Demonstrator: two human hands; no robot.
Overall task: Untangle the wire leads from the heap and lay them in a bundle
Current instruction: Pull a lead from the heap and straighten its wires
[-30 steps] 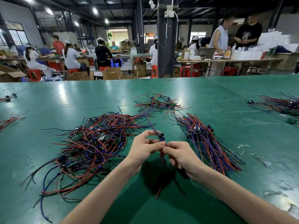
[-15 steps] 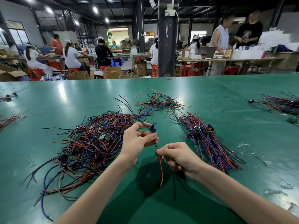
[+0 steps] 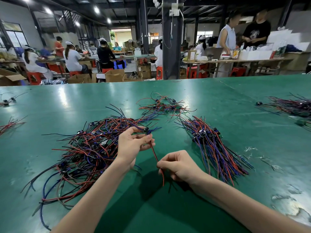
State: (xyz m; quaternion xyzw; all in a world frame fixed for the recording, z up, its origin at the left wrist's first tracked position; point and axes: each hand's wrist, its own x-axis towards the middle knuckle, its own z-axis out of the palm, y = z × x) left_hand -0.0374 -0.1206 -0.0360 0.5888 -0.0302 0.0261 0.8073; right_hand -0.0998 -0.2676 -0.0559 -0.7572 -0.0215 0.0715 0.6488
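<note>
My left hand (image 3: 133, 145) pinches the top end of one wire lead (image 3: 154, 151), and my right hand (image 3: 178, 165) pinches it lower down. The lead runs from far to near between my fingers. The bundle (image 3: 212, 148) lies on the table (image 3: 218, 101) to the right, closer to my right hand. The heap (image 3: 90, 148) is on my left.

Ceiling lamps (image 3: 96, 9) light the hall evenly. Glare streaks the green bench (image 3: 50, 106) toward its far left edge. A soft shadow lies beneath the left hand (image 3: 133, 145) and right hand (image 3: 180, 166). Wide-angle distortion bends the frame edges.
</note>
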